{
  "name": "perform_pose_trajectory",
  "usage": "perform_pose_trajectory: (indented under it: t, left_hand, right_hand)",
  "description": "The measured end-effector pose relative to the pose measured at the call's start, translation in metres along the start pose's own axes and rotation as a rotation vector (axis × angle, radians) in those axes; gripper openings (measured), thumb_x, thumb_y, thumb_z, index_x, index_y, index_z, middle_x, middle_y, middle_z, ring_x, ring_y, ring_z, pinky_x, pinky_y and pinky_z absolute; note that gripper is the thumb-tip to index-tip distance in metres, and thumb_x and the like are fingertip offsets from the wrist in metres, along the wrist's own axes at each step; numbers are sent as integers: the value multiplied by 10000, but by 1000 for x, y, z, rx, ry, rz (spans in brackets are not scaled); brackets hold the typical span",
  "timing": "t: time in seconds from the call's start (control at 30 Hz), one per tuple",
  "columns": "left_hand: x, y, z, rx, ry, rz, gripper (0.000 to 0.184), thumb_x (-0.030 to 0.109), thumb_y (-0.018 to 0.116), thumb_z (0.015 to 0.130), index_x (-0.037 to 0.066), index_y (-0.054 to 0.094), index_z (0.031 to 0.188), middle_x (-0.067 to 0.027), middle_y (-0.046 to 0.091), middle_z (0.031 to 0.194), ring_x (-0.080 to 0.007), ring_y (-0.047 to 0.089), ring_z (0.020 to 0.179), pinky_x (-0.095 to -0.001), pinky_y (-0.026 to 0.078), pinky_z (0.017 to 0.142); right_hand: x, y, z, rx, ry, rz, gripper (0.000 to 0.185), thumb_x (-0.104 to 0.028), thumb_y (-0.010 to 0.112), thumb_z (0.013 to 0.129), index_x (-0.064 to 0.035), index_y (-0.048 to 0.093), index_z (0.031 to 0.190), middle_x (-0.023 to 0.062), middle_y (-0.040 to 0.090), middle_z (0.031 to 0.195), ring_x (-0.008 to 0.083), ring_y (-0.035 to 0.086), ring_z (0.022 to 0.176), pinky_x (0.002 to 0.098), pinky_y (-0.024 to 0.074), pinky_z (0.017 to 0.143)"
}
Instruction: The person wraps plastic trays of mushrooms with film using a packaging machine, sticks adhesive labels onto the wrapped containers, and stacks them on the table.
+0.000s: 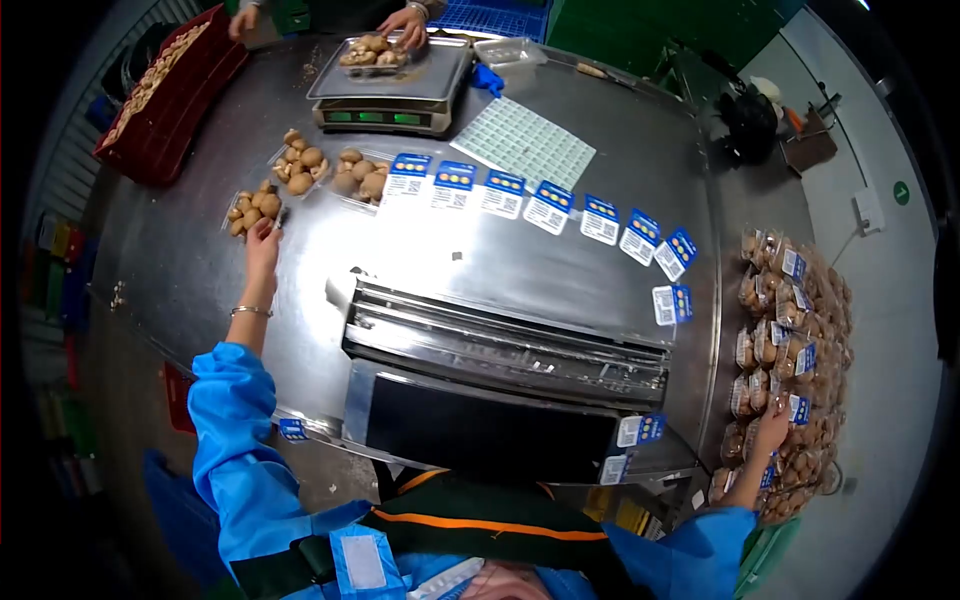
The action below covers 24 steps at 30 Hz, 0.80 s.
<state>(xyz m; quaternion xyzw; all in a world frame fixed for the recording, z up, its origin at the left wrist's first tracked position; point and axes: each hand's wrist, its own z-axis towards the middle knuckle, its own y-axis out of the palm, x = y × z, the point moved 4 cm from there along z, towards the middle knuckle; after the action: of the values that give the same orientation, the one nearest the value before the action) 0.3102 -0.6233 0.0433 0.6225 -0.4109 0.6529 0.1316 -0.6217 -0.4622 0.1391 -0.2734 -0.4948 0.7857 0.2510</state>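
Observation:
My left hand point(262, 240) reaches forward with its fingers closed on the near edge of a clear tray of brown mushrooms point(250, 210) at the table's left. Two more open trays of mushrooms, one heaped point(299, 165) and one beside it point(360, 178), sit just beyond. Far to the right, my right hand point(773, 425) is at the stack of packed mushrooms point(800, 330), its fingers bent against a clear labelled mushroom pack point(797, 409). Part of that grip is hidden by the hand itself.
A wrapping machine point(500, 350) stands directly before me. Blue-and-white labels point(549, 207) form an arc by a sticker sheet point(523, 140). Across the table, another person's hand point(405, 25) touches a tray on the scale point(390, 115). A red crate point(180, 100) holds mushrooms.

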Motion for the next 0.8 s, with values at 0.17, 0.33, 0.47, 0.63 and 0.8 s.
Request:
perform_pose_trajectory:
  t: [0.17, 0.33, 0.47, 0.63, 0.8]
  left_hand:
    - [-51, 21, 89, -219, -31, 74, 313, 166, 557, 787, -32, 567, 1028, -85, 606, 938, -223, 584, 855, -312, 457, 752]
    - [-108, 98, 163, -277, 112, 448, 237, 188, 466, 839, 14, 586, 947, -99, 593, 837, -216, 595, 716, -349, 480, 539]
    - [-119, 143, 157, -352, -66, -138, 170, 172, 568, 787, 31, 565, 881, -91, 558, 795, -217, 555, 676, -369, 484, 565]
    - [-165, 158, 204, -285, -235, -717, 152, 145, 566, 824, 9, 567, 891, -78, 566, 773, -210, 568, 645, -342, 526, 546]
    - [-147, 137, 208, -233, -153, -755, 213, 48, 504, 795, -83, 546, 956, -156, 589, 886, -278, 593, 690, -354, 562, 585]
  right_hand:
    - [129, 77, 48, -344, 213, 62, 251, -186, 517, 797, -27, 571, 984, 173, 561, 736, 329, 514, 593, 398, 392, 527]
    - [123, 42, 12, -283, -60, -89, 378, -321, 649, 747, -20, 611, 973, 171, 640, 760, 294, 620, 680, 392, 486, 612]
    - [37, -38, -65, -291, 375, -256, 671, -540, 599, 708, -7, 544, 1112, 231, 568, 1092, 350, 564, 992, 411, 444, 829]
    - [34, -58, -79, -384, 347, -177, 612, -404, 570, 749, -88, 433, 1255, 234, 552, 1118, 346, 543, 1038, 394, 426, 869]
    - [70, -34, -88, -280, 277, -184, 698, -164, 565, 718, -28, 275, 1339, 278, 546, 1088, 379, 555, 989, 397, 460, 817]
